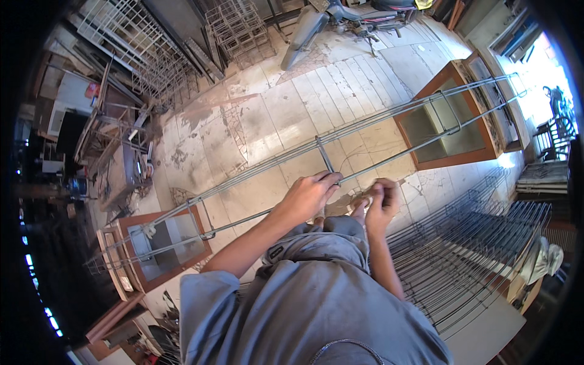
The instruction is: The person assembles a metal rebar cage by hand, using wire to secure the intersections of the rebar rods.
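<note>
A long cage of steel reinforcing bars (255,168) stretches across in front of me from lower left to upper right. Steel stirrups join its bars, one of them a middle stirrup (323,153). My left hand (313,193) is closed at the near bar, fingers pinched where the foot of this stirrup meets it. To the right, my right hand (382,204) is raised just short of the near bar, apart from it. Its fingers are curled together, and whatever they hold is too small to make out. A thin wire curves faintly near the middle stirrup.
A wooden cabinet with glass (420,155) supports the cage's right end; a similar cabinet (204,240) supports the left. Bent steel frames (486,234) are stacked at my right. Wire racks (237,27) stand far left, and a motorcycle (359,18) stands at the back.
</note>
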Demonstrator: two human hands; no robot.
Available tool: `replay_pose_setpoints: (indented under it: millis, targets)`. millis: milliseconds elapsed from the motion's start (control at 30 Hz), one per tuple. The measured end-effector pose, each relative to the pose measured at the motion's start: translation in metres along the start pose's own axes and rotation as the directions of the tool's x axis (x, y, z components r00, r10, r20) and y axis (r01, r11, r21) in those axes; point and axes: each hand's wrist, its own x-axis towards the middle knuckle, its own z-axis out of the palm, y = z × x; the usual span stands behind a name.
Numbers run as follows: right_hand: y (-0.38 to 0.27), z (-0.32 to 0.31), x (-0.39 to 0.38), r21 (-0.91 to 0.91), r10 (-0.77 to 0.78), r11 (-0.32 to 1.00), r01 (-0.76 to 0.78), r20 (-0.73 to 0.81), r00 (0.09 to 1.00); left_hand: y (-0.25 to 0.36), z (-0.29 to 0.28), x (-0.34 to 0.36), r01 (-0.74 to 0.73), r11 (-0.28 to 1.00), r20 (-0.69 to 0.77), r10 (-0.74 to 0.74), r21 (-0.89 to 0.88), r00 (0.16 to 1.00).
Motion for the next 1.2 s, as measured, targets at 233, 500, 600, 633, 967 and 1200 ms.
replay_pose_setpoints:
  millis: [233,500,600,633,967,1200]
  targets:
    - [-0.009,0.032,0.013,0.25,0.192,0.906,-0.341,0.475,0.859,-0.005,0.001,-0.004,0.006,0.998,-0.025,-0.008,-0.056,1.0]
    - [0.005,0.026,0.009,-0.326,-0.248,0.839,0.436,0.484,0.839,-0.006,0.0,-0.001,0.048,0.992,-0.015,-0.05,-0.12,0.999]
    - [0.009,0.025,0.001,-0.381,-0.344,0.767,0.516,0.434,0.832,-0.004,-0.001,-0.001,0.031,0.989,-0.042,-0.037,-0.146,0.998]
    - [0.007,0.024,0.001,-0.395,-0.369,0.738,0.547,0.442,0.817,-0.005,-0.001,-0.001,0.027,0.989,-0.051,-0.035,-0.147,0.998]
    - [-0.016,0.005,0.009,-0.449,-0.122,0.686,0.572,0.704,0.699,-0.005,0.018,-0.011,0.183,0.94,-0.169,-0.238,-0.289,0.956]
    - [-0.063,-0.005,0.017,-0.411,-0.021,0.753,0.514,0.766,0.643,-0.011,0.023,-0.014,0.014,0.933,-0.209,-0.095,-0.359,0.973]
